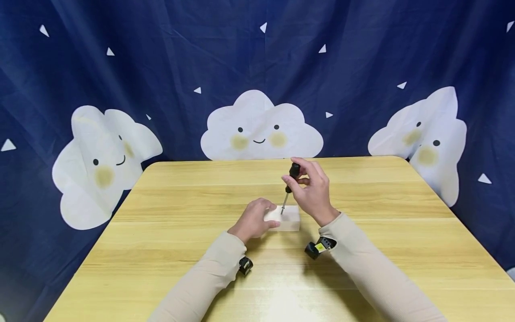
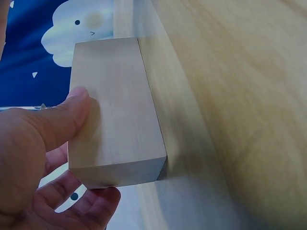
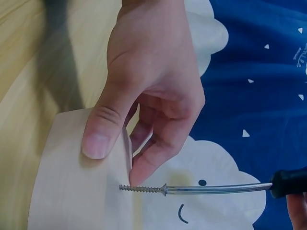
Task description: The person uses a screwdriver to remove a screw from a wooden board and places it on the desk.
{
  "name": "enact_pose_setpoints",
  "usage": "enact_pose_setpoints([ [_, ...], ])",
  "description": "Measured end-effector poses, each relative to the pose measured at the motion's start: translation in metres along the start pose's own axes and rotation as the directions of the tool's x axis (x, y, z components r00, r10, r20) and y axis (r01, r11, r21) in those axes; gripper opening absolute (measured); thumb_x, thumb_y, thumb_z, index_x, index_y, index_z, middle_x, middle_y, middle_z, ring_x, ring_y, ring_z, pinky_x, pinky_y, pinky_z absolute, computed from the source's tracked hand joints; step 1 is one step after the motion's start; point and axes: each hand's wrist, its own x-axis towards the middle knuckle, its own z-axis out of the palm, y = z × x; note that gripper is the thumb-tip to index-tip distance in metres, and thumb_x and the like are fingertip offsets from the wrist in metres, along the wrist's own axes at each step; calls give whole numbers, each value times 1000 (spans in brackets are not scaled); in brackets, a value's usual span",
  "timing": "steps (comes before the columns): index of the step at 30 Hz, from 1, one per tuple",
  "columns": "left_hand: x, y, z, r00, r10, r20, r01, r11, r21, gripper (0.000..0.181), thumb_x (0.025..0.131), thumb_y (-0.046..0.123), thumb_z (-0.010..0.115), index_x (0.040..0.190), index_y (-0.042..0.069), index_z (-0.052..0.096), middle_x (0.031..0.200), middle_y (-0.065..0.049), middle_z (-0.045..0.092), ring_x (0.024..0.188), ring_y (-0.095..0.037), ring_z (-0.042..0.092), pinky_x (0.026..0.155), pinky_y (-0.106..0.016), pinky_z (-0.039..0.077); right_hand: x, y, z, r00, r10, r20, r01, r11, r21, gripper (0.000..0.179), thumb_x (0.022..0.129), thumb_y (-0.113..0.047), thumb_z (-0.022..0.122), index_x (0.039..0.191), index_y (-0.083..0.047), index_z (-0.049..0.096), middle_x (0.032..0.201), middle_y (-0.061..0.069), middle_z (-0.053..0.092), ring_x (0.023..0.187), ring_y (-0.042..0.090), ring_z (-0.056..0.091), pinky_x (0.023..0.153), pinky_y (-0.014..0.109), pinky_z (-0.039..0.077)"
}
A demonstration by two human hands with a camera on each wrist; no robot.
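Note:
A pale wooden block [image 1: 293,218] lies on the table, and my left hand [image 1: 254,219] grips its left end. In the left wrist view the thumb presses one face of the block [image 2: 112,105], with fingers round the other side. My right hand [image 1: 314,188] pinches the black handle of a screwdriver [image 1: 295,170], held nearly upright above the block. A threaded screw [image 3: 144,189] stands at the screwdriver's tip, its point at the block's top. In the right wrist view only a bit of the handle and right fingertips show at the edge.
The light wood table [image 1: 169,264] reaches back to a dark blue curtain [image 1: 177,58] with white clouds and small triangles. Each wrist carries a small black camera, one near the left sleeve [image 1: 201,286] and one under the right sleeve [image 1: 374,264].

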Motion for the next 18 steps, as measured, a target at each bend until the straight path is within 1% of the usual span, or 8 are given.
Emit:
enact_pose_setpoints([
  [3,0,1,0,1000,-8,-1,8,1000,-7,47,82,24,79,121,3,63,125,-11,60,121,-30,51,108,-42,36,0,0,-1,1000,-15,22,15,1000,-5,47,77,9,76,121,3,61,90,18,58,75,26,62,58,28,59],
  [6,0,1,0,1000,-16,-3,16,1000,-15,47,81,24,79,121,3,63,125,-11,60,120,-30,51,107,-42,37,0,1,-2,997,-45,59,46,999,-7,46,83,10,70,126,4,57,94,21,60,79,27,65,60,30,59],
  [9,0,1,1,1000,-17,-8,17,1000,-19,47,81,23,80,120,3,64,125,-11,60,120,-30,52,107,-42,38,0,1,-2,995,-61,79,62,998,-3,44,86,10,65,128,5,54,98,22,61,80,28,66,62,31,59],
  [11,0,0,1,1000,-13,-9,12,1000,-18,47,81,23,80,120,2,64,124,-11,61,119,-30,52,106,-42,38,0,0,-1,996,-57,68,57,998,1,46,83,10,69,126,5,55,98,23,60,80,28,66,62,31,59],
  [15,0,0,1,1000,5,-12,-6,1000,-13,47,80,24,81,119,2,64,122,-11,62,118,-30,53,105,-42,39,-1,-4,0,1000,-25,7,26,1000,-13,51,72,7,82,118,3,62,92,19,56,74,28,63,57,30,59],
  [17,0,0,1,1000,8,-11,-8,1000,-9,47,81,24,80,119,2,64,122,-11,62,117,-29,53,105,-41,40,-1,-5,0,1000,-12,-12,12,1000,-27,50,70,5,84,117,3,64,90,19,55,72,26,62,54,31,58],
  [18,0,1,1,1000,10,-11,-10,1000,-5,47,81,24,80,119,2,64,122,-11,62,118,-29,53,105,-41,40,0,-5,0,1000,-7,-14,6,999,-37,49,72,5,82,117,2,64,90,18,55,72,26,62,54,31,58],
])
